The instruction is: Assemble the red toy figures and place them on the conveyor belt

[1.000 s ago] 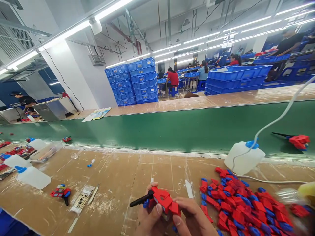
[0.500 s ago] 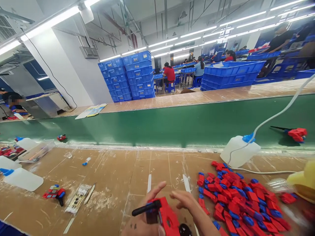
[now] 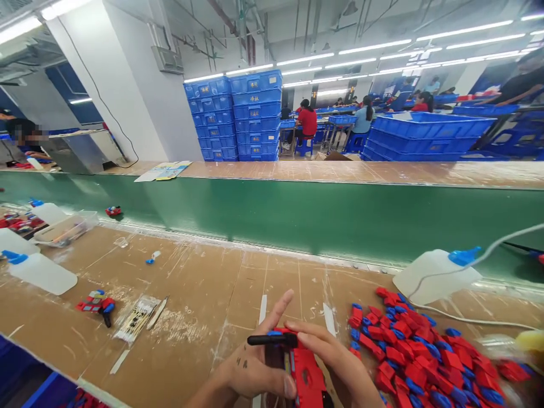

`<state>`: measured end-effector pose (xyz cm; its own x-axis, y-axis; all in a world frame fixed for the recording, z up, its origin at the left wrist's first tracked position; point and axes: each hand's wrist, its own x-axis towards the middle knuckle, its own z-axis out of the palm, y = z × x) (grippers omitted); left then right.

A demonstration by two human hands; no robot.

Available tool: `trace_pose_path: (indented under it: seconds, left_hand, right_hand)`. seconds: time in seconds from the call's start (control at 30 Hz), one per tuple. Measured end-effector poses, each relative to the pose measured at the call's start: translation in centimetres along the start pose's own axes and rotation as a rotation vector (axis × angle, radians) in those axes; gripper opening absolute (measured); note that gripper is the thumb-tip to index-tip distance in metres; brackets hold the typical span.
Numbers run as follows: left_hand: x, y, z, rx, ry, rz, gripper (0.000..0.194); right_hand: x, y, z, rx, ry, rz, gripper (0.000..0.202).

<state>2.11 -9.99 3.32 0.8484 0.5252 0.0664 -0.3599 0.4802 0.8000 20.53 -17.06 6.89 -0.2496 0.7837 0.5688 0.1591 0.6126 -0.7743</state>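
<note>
Both my hands hold a red plastic toy (image 3: 304,371) with a black rod sticking out to the left, low in the middle of the view. My left hand (image 3: 255,365) grips it from the left with the thumb across the red body and the forefinger raised. My right hand (image 3: 335,354) covers its right side with the fingers laid over the top. A heap of several small red and blue parts (image 3: 416,351) lies on the brown cardboard worktop (image 3: 204,294) just to the right of my hands.
A white bottle with a blue cap and a thin hose (image 3: 433,272) lies behind the heap. A green conveyor belt (image 3: 297,218) runs across beyond the worktop. At the left lie more white bottles (image 3: 40,272), a small red toy (image 3: 97,303) and a clear tray (image 3: 63,229). Stacked blue crates (image 3: 238,116) and seated people are far behind.
The view has swung left and down a little. My hands have turned the red toy, so the black rod now lies level, and my right fingers have come down over its top.
</note>
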Motion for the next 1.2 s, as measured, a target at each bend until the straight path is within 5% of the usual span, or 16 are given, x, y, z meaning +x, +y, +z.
trace_pose_path:
  seconds: [0.1, 0.27, 0.37, 0.5, 0.77, 0.97, 1.2]
  left_hand:
    - [1.2, 1.0, -3.3, 0.143, 0.034, 0.035, 0.114]
    - [2.9, 1.2, -10.3, 0.366, 0.411, 0.202, 0.076]
    - [2.9, 0.4, -12.5, 0.355, 0.504, 0.245, 0.065]
    - [2.8, -0.2, -13.0, 0.394, 0.491, 0.217, 0.065]
    - [3.2, 0.0, -13.2, 0.348, 0.519, 0.221, 0.067]
    - [3.4, 0.2, -13.2, 0.353, 0.498, 0.201, 0.073]
    - [3.2, 0.0, -13.5, 0.349, 0.502, 0.212, 0.065]
  right_hand:
    - [1.7, 1.1, -0.6, -0.059, 0.011, 0.018, 0.054]
    - [4.3, 4.9, -2.7, -0.225, -0.045, 0.121, 0.059]
    - [6.0, 7.7, -4.1, -0.383, -0.07, 0.144, 0.058]
    - [9.1, 13.1, -6.3, -0.527, -0.092, 0.213, 0.058]
    - [15.8, 25.1, -12.1, -0.876, 0.096, 0.528, 0.036]
    - [16.3, 28.2, -13.7, -0.969, 0.122, 0.645, 0.044]
    - [15.5, 28.6, -15.4, -0.966, 0.131, 0.717, 0.055]
